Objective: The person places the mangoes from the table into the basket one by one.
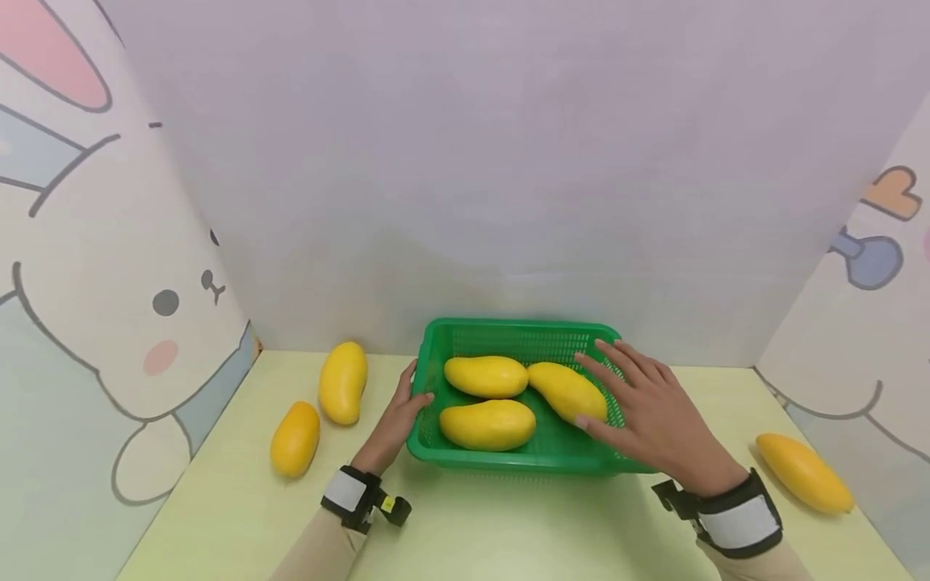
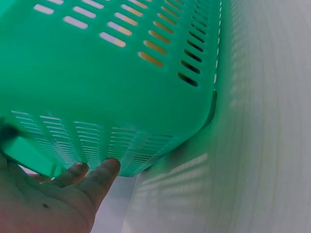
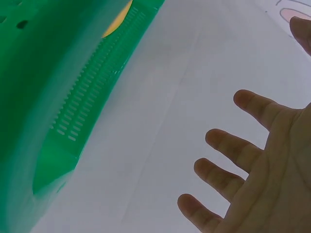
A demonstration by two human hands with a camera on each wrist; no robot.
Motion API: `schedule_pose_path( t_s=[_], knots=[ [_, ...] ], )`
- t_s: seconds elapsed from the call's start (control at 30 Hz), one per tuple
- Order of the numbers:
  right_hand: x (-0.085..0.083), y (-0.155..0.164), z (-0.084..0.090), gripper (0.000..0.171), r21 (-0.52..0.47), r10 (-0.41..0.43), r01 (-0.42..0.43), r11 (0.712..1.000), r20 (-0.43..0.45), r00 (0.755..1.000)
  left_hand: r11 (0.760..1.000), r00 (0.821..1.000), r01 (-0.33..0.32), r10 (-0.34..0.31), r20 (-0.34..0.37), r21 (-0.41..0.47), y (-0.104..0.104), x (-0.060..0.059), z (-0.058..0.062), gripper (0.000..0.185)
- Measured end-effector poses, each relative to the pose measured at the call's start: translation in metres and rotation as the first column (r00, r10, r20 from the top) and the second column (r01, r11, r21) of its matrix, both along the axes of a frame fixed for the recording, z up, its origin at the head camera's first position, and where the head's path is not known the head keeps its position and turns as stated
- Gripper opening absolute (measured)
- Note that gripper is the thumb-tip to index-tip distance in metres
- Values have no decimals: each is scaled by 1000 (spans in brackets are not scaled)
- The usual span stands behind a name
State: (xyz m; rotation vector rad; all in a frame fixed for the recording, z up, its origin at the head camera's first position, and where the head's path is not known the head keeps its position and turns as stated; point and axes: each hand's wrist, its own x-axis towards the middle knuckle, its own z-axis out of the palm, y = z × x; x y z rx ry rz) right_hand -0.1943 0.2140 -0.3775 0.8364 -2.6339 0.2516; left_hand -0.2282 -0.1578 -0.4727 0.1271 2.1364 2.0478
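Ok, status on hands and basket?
Left hand holds the green plastic basket's left rim. Right hand open above it. Three yellow mangoes inside. Nothing blocking.

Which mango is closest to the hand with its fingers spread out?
The mango at the right of the green basket. The right hand hovers just over it; the others lie farther left or outside.
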Motion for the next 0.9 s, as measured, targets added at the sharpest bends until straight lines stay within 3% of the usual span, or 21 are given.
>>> schedule_pose_path(
  t_s=[0.47,0.9],
  knots=[
    [10,18,-9,82,10,-65,65,998,-32,997,998,1000,-21,21,-6,-54,2,2,2,73],
    [16,24,-22,79,-5,-98,98,995,15,995,999,1000,-14,14,6,-30,1,1,3,71]
  ],
)
